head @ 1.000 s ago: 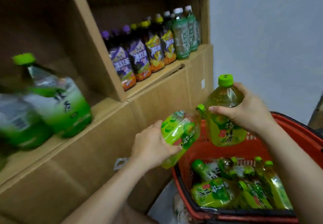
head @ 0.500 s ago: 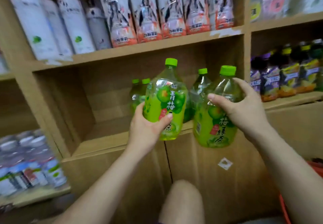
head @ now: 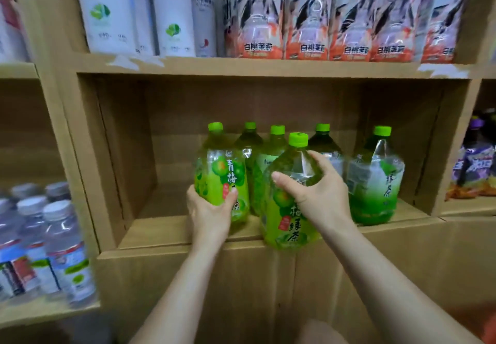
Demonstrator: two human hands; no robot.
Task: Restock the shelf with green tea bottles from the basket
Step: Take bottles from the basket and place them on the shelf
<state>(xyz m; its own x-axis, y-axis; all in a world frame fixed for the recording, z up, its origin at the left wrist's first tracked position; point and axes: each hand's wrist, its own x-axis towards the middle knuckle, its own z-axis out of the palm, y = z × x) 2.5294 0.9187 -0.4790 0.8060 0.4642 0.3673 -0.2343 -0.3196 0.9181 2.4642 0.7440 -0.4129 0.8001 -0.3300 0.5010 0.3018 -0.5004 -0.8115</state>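
At the far left, clear plastic water bottles with white caps (head: 45, 241) are seen on a lower shelf. In the middle, an open brown cardboard shelf compartment (head: 161, 229) is shown. The left hand (head: 209, 213) is wrapped around the lower part of a green plum tea bottle with a lime cap (head: 221, 174), which is held upright at the shelf's near edge. Behind it, a row of similar green-capped tea bottles (head: 276, 153) is stood. The right hand (head: 319, 196) is closed over the shoulder of a second green tea bottle with a lime cap (head: 288, 204), whose base hangs just in front of the shelf lip. Another green tea bottle (head: 375, 180) is stood to the right. The placing step appears to be in hand; next, both bottles would need to be set down and released. The basket is not in view.
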